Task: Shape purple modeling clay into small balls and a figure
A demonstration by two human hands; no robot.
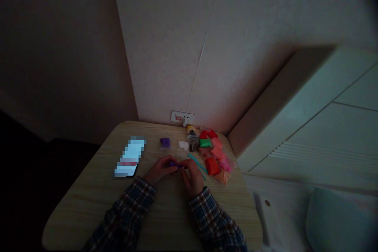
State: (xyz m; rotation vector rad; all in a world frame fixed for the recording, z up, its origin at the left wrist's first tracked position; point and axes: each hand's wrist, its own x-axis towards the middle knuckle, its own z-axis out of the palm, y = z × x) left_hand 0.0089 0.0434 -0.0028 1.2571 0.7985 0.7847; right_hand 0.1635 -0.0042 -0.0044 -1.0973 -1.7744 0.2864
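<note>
Head view shows my two hands close together above the table [165, 220], near its middle. With my left hand [161, 169] I hold a small purple piece [174, 164]; the thumb and the bent fingers pinch it, and its end points toward my other hand. My right hand [192, 175] has its fingers curled in to the same place, and at their tips I see a small spot, dark and pale. I cannot tell if these fingers pinch it firmly or only touch the purple piece, because the picture is dim there.

Just beside my right hand, on its outer side, lie slim teal sticks [197, 162], slanting across the wood. Next to them is a group of small packets: a red packet [212, 166], a peach packet [223, 176], a bright pink packet [226, 163] and, farther back, a green packet [205, 143]. Directly beyond my hands are a white packet [183, 145] and a purple packet [165, 142], which lie apart from each other. To the left of my left hand, a phone [130, 159] lies with its screen lit. Behind the far table edge, a plug [184, 121] sits in the wall socket [174, 116].
</note>
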